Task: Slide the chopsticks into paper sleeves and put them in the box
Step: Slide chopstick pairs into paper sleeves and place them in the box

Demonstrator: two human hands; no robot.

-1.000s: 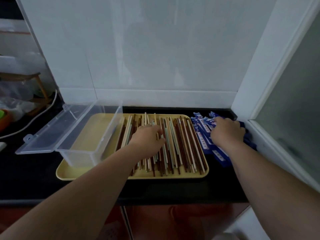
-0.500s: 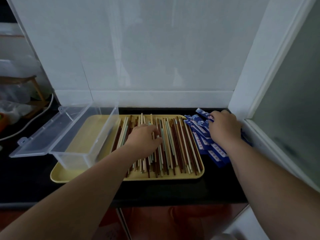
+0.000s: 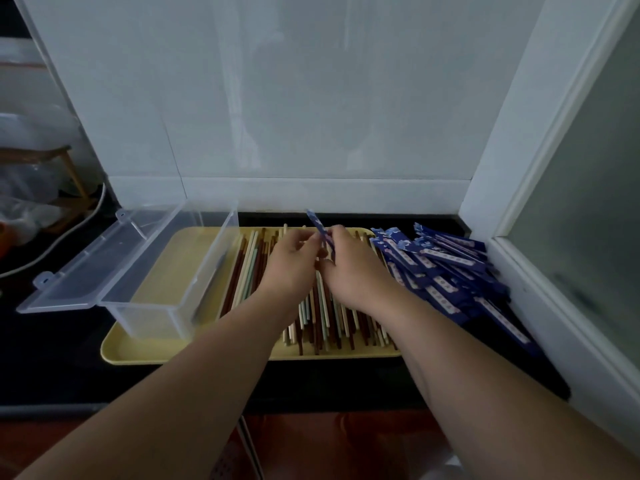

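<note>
Pinching a blue patterned paper sleeve point(image 3: 319, 227), right hand point(image 3: 351, 271) meets left hand point(image 3: 292, 268).
Left fingers curl, grip unclear; brown and cream chopsticks point(image 3: 322, 320) fill the yellow tray's point(image 3: 242, 356) right half, clear plastic box point(image 3: 152, 320) its left.

Dark blue paper sleeves point(image 3: 443, 268) carry white flower prints and pale strips with pinkish dots. Chopsticks point(image 3: 242, 271): brown, cream, pale green. Yellow tray point(image 3: 149, 355), clear box point(image 3: 152, 320), black surface point(image 3: 52, 358).
</note>
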